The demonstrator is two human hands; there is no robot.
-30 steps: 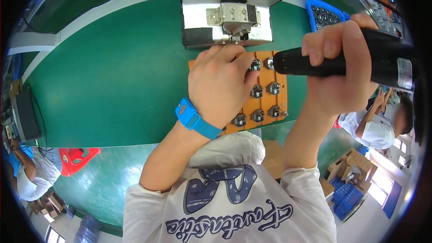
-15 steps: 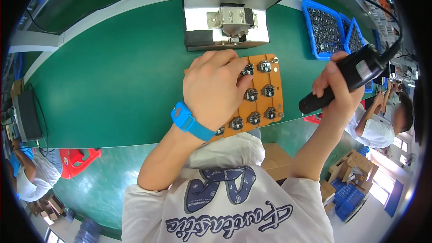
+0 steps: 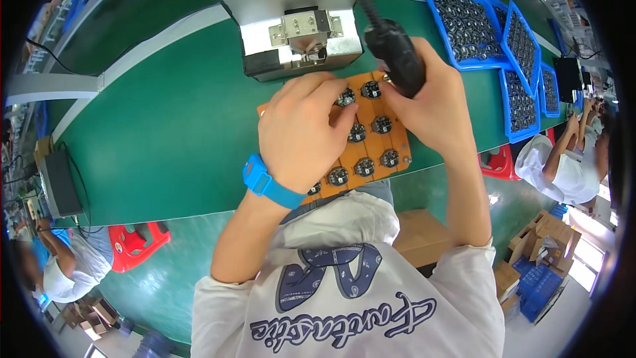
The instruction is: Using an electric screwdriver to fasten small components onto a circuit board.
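An orange-brown board (image 3: pixel 379 142) lies at the front of the green table, with several small round black parts set on it in rows. My left hand (image 3: pixel 301 119), a blue band on its wrist, rests over the board's left side. Its thumb and index finger close about a round black part (image 3: pixel 345 97) in the far row. In my right hand (image 3: pixel 437 96) is a corded black electric screwdriver (image 3: pixel 397 56), held over the board's far right corner. The tool's tip is hidden, so I cannot tell whether it touches anything.
Just beyond the board stands a silver metal machine (image 3: pixel 298 33) with a bracket on its front. Blue trays (image 3: pixel 474 65) filled with small dark parts are at the right. A black box (image 3: pixel 61 182) sits at the far left. Other people sit at both sides.
My right hand has brought the screwdriver left from beside the board to over its far right corner, turning it more upright. My left hand stays at the same part. The whole view has shifted.
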